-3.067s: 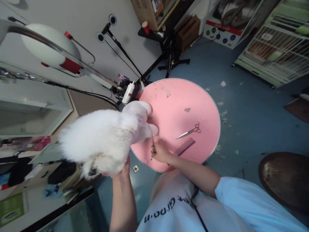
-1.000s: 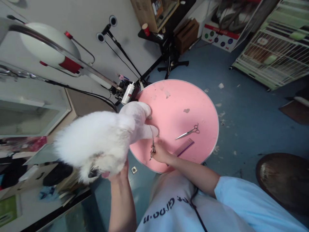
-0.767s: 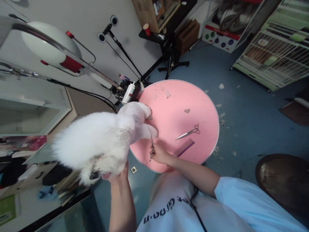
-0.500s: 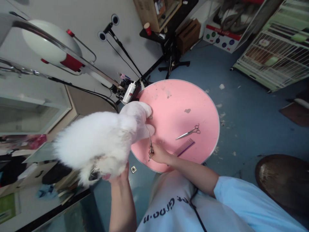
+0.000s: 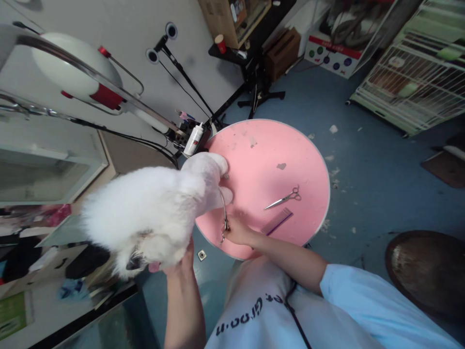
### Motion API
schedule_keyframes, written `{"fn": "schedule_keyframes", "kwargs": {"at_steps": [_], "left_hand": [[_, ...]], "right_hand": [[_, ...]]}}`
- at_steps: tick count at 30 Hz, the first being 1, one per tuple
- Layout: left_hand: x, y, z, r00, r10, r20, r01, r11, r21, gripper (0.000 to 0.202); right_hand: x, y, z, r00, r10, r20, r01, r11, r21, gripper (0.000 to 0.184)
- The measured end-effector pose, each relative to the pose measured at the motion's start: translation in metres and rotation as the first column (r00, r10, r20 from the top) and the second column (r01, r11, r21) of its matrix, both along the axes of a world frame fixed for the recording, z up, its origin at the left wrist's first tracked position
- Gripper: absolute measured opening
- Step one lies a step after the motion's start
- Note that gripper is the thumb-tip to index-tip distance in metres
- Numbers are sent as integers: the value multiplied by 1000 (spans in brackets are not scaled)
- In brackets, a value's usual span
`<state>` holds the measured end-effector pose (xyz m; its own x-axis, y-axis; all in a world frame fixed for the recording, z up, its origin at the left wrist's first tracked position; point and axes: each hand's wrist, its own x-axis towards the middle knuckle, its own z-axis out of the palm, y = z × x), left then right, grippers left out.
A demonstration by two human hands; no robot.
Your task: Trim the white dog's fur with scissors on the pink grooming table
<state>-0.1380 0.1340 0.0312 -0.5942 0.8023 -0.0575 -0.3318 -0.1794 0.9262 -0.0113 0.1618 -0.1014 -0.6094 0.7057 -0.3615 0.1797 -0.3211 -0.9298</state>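
Note:
A fluffy white dog (image 5: 145, 208) is at the left side of the round pink table (image 5: 269, 150), its paws on the top and its head low at the left. My left hand (image 5: 184, 259) holds it under the head and neck, the fingers largely hidden in fur. A pink tongue (image 5: 154, 266) shows below its muzzle. In my right hand (image 5: 238, 230) are curved scissors (image 5: 224, 211), their blades pointing up beside a trimmed leg. Nearby on the tabletop lie another pair of scissors (image 5: 284, 198) and a comb with a purple spine (image 5: 278, 221).
A white bottle (image 5: 194, 139) stands in a holder at the table's back left edge. Above the dog hangs a white and red arm-mounted device (image 5: 78, 68). At right are a wire cage (image 5: 417, 77) and a dark round stool (image 5: 425, 271). Hair tufts dot the floor.
The dog's head has turned slightly, so more of its muzzle and tongue shows. My right hand and the curved scissors have shifted very slightly left. My left hand stays under the head.

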Motion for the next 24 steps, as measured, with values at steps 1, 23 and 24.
{"fn": "schedule_keyframes", "kwargs": {"at_steps": [1,23,24], "left_hand": [[1,1,1,1000,-2,-4,2,1000,0,84],[3,4,3,988,-67,-139,65,998,-19,86],[3,4,3,990,-67,-128,65,998,-21,88]], "right_hand": [[0,0,0,1000,-11,-13,11,1000,-2,23],[4,11,4,999,-9,-43,6,998,-66,20],[4,11,4,999,-14,-45,11,998,-69,21]]}}
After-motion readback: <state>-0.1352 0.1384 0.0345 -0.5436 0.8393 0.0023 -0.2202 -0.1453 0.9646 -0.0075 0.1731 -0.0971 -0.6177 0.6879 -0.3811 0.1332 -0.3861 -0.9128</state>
